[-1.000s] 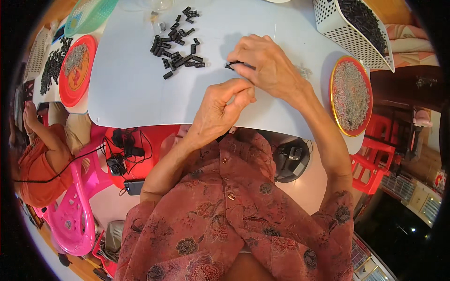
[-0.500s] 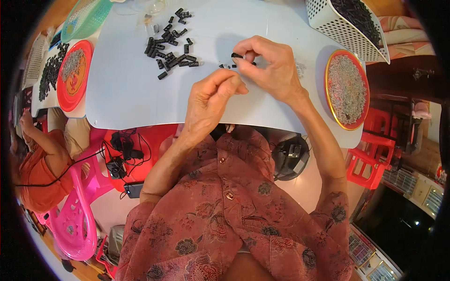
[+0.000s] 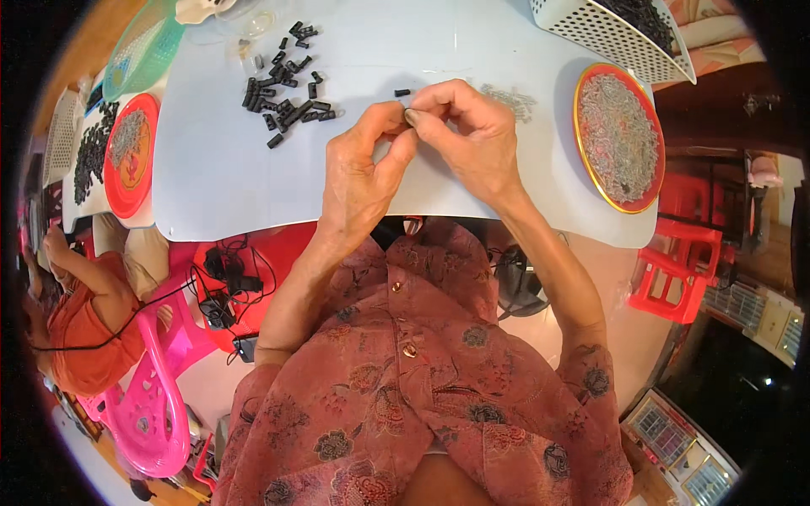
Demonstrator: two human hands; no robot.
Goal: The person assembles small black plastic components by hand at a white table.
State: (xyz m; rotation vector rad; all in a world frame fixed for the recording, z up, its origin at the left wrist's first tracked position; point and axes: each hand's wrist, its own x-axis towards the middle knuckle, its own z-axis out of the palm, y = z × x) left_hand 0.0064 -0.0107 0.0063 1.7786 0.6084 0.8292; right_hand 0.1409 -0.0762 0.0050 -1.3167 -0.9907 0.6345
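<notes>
My left hand (image 3: 364,169) and my right hand (image 3: 472,139) meet fingertip to fingertip over the middle of the white table (image 3: 236,185). Both are closed in a pinch. Whatever lies between the fingertips is too small and too covered to make out. Just beyond them, a single short black cylindrical piece (image 3: 402,92) lies on the tabletop. To the left is a loose heap of similar black pieces (image 3: 283,99). Past my right hand, several small clear pieces (image 3: 510,101) are scattered.
At the right stands a red gold-rimmed plate (image 3: 580,126) of small clear-grey pieces, below a white perforated basket (image 3: 591,46) of black pieces. A second red plate (image 3: 126,202) and a green basket (image 3: 139,55) are at the left. Another person (image 3: 97,325) sits there.
My hands have come together at the fingertips; before, they were apart, with the right pinching a small black piece. The view has shifted slightly, and one black piece now lies beyond my fingers.
</notes>
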